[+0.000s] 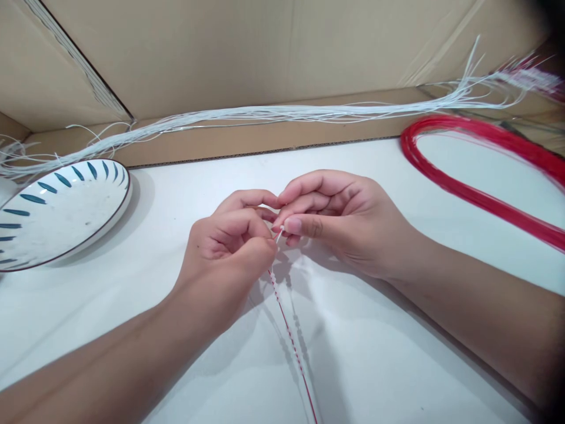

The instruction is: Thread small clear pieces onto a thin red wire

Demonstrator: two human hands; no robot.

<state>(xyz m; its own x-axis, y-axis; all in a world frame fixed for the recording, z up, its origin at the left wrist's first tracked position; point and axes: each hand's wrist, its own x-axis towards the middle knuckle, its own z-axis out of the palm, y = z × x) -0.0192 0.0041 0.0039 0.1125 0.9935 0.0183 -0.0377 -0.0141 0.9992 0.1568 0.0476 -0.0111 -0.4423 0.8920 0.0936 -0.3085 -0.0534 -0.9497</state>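
A thin red cord (289, 333) with small whitish knots or beads along it runs from between my hands down to the lower edge of the view. My left hand (233, 235) pinches its upper end between thumb and index finger. Close by on the right, my right hand (339, 221) is closed, with thumb and fingertip gripping a short white cord (279, 234) that has a small loop or knot at its tip. The two hands nearly touch above the white tabletop (379, 347). Exactly how the red and white strands cross is hidden by the fingers.
A white plate (66, 218) with dark leaf-shaped marks stands at the left. Long white cords (265, 113) stretch along the cardboard ledge at the back. A thick coil of red cord (468, 197) lies on the right. Cardboard walls (247, 53) rise behind.
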